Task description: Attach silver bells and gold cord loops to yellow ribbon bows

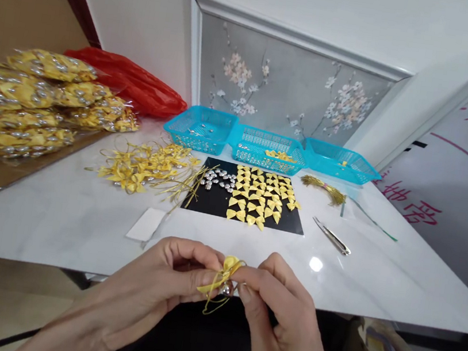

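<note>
Just over the table's front edge, my left hand pinches a yellow ribbon bow from the left. A shiny silver bell hangs at the bow, and a thin yellow cord loops below it. My right hand is closed at the bow's right side, thumb and forefinger on the cord beside the bell. Beyond the hands, a black mat carries rows of yellow bows and a cluster of silver bells. Finished-looking bows with bells and cords lie heaped left of the mat.
Three blue baskets stand along the wall. Small scissors and a bundle of yellow cords lie at right. A white card sits near the front. Bagged bows and a red plastic bag fill the left.
</note>
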The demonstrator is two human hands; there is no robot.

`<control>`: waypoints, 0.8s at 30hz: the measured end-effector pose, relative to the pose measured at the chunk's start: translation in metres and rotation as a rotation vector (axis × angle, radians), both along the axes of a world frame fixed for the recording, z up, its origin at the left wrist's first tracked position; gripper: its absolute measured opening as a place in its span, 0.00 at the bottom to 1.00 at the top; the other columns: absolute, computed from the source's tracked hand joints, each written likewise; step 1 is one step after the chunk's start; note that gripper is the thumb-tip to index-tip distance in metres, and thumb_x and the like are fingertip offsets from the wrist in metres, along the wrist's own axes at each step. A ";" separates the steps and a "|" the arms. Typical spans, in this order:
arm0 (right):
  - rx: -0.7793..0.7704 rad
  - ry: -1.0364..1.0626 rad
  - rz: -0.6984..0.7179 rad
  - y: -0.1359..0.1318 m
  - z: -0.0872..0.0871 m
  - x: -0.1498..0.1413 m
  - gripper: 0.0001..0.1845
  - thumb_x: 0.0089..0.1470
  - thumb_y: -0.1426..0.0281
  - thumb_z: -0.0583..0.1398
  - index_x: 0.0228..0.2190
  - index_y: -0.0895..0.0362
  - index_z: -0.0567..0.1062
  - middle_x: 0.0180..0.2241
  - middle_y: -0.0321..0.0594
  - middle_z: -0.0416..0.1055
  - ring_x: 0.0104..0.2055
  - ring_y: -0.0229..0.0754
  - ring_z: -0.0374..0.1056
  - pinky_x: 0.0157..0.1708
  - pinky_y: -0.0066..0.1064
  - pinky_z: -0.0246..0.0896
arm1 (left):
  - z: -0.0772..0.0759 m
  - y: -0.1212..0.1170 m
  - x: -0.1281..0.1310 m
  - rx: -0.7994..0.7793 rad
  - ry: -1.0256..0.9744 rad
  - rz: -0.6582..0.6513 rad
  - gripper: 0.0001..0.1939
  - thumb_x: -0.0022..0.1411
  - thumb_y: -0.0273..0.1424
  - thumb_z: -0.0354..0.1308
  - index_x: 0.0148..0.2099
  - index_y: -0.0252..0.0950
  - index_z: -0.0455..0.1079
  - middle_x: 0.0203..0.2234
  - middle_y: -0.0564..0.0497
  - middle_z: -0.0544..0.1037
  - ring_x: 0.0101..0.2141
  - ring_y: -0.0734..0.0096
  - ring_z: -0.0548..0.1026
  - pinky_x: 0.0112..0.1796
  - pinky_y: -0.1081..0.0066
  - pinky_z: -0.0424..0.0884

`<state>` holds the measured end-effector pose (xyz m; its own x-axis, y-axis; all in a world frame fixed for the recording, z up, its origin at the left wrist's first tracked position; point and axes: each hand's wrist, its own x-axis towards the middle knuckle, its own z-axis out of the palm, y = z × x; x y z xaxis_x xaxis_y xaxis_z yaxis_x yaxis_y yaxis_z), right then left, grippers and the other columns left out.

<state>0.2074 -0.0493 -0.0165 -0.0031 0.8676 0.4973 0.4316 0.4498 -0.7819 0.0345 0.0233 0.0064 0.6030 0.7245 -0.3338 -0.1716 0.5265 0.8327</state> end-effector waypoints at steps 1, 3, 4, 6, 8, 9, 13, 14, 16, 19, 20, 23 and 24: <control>0.000 -0.002 0.000 0.000 0.000 0.000 0.17 0.63 0.78 0.51 0.45 0.51 0.75 0.28 0.36 0.59 0.28 0.38 0.61 0.24 0.29 0.57 | 0.000 0.000 0.000 0.000 -0.005 -0.002 0.05 0.49 0.28 0.73 0.29 0.34 0.81 0.28 0.51 0.81 0.29 0.77 0.74 0.32 0.80 0.69; 0.001 -0.011 -0.001 0.000 0.000 0.000 0.17 0.63 0.78 0.51 0.45 0.51 0.75 0.28 0.36 0.59 0.28 0.38 0.61 0.24 0.29 0.57 | 0.000 0.000 0.000 0.005 -0.009 -0.001 0.05 0.49 0.28 0.73 0.29 0.34 0.81 0.28 0.51 0.81 0.29 0.77 0.74 0.32 0.80 0.69; 0.006 -0.016 -0.003 0.000 0.000 0.000 0.17 0.63 0.78 0.51 0.45 0.51 0.75 0.28 0.36 0.59 0.28 0.38 0.62 0.24 0.29 0.57 | 0.000 0.000 0.000 0.010 -0.004 0.001 0.05 0.49 0.28 0.73 0.29 0.34 0.81 0.28 0.51 0.81 0.29 0.77 0.74 0.32 0.80 0.69; 0.013 -0.027 -0.006 0.000 0.000 0.000 0.17 0.63 0.78 0.51 0.45 0.52 0.76 0.28 0.36 0.59 0.28 0.38 0.62 0.23 0.29 0.56 | 0.001 0.000 0.000 0.018 0.012 0.010 0.05 0.49 0.28 0.73 0.28 0.34 0.81 0.28 0.50 0.81 0.30 0.75 0.74 0.34 0.78 0.70; 0.018 -0.043 -0.011 0.000 -0.001 0.001 0.17 0.63 0.78 0.51 0.45 0.52 0.76 0.28 0.36 0.60 0.28 0.38 0.62 0.23 0.28 0.56 | 0.002 0.000 0.000 0.031 0.035 0.013 0.05 0.49 0.28 0.73 0.28 0.34 0.81 0.29 0.50 0.80 0.30 0.75 0.73 0.34 0.77 0.69; 0.019 -0.055 -0.010 0.000 -0.001 0.002 0.17 0.63 0.78 0.51 0.45 0.52 0.76 0.28 0.36 0.59 0.27 0.37 0.62 0.23 0.28 0.56 | 0.002 0.000 0.000 0.040 0.046 0.011 0.05 0.50 0.29 0.73 0.28 0.34 0.80 0.29 0.49 0.80 0.30 0.74 0.73 0.33 0.77 0.69; 0.008 -0.113 0.030 0.000 0.000 0.006 0.17 0.63 0.79 0.51 0.45 0.52 0.76 0.29 0.35 0.58 0.28 0.37 0.62 0.24 0.28 0.57 | 0.002 0.001 -0.002 0.089 0.063 -0.024 0.06 0.50 0.30 0.72 0.28 0.34 0.80 0.29 0.49 0.79 0.29 0.73 0.71 0.32 0.76 0.67; 0.002 -0.117 0.034 0.000 0.000 0.007 0.17 0.63 0.79 0.51 0.45 0.52 0.76 0.28 0.35 0.58 0.28 0.37 0.62 0.24 0.28 0.57 | 0.002 0.001 -0.002 0.100 0.065 -0.037 0.06 0.50 0.30 0.72 0.28 0.34 0.80 0.28 0.50 0.78 0.29 0.73 0.70 0.32 0.76 0.66; -0.003 -0.127 0.038 0.001 0.001 0.009 0.17 0.63 0.78 0.51 0.44 0.53 0.76 0.28 0.35 0.58 0.28 0.37 0.61 0.24 0.28 0.57 | 0.002 0.001 -0.002 0.120 0.077 -0.061 0.06 0.50 0.31 0.72 0.28 0.34 0.80 0.28 0.50 0.77 0.29 0.72 0.70 0.31 0.75 0.65; 0.002 -0.168 0.060 0.001 0.004 0.012 0.16 0.63 0.79 0.52 0.43 0.54 0.76 0.28 0.35 0.58 0.28 0.37 0.61 0.24 0.28 0.56 | 0.003 0.001 -0.001 0.125 0.096 -0.077 0.05 0.51 0.30 0.71 0.27 0.35 0.79 0.28 0.50 0.77 0.29 0.72 0.69 0.32 0.74 0.64; 0.001 -0.179 0.066 0.001 0.004 0.012 0.16 0.63 0.79 0.52 0.43 0.54 0.76 0.28 0.35 0.58 0.28 0.37 0.61 0.24 0.28 0.57 | 0.003 0.001 -0.001 0.121 0.095 -0.079 0.05 0.51 0.30 0.71 0.27 0.35 0.79 0.28 0.50 0.77 0.29 0.72 0.69 0.32 0.73 0.64; -0.015 -0.183 0.078 0.001 0.006 0.014 0.17 0.63 0.80 0.52 0.44 0.54 0.76 0.29 0.35 0.58 0.28 0.36 0.61 0.25 0.28 0.57 | 0.004 0.001 -0.001 0.123 0.093 -0.084 0.04 0.51 0.29 0.70 0.27 0.35 0.79 0.27 0.51 0.77 0.29 0.72 0.69 0.32 0.73 0.64; -0.019 -0.182 0.082 0.001 0.006 0.014 0.17 0.63 0.80 0.51 0.44 0.54 0.76 0.29 0.36 0.58 0.28 0.37 0.61 0.25 0.28 0.57 | 0.004 0.001 -0.001 0.127 0.096 -0.090 0.04 0.52 0.29 0.70 0.27 0.35 0.79 0.27 0.51 0.77 0.29 0.73 0.69 0.33 0.73 0.64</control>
<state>0.2217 -0.0484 -0.0107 -0.1623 0.8701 0.4655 0.5295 0.4748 -0.7029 0.0335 0.0243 0.0100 0.6373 0.7090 -0.3020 -0.0453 0.4257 0.9037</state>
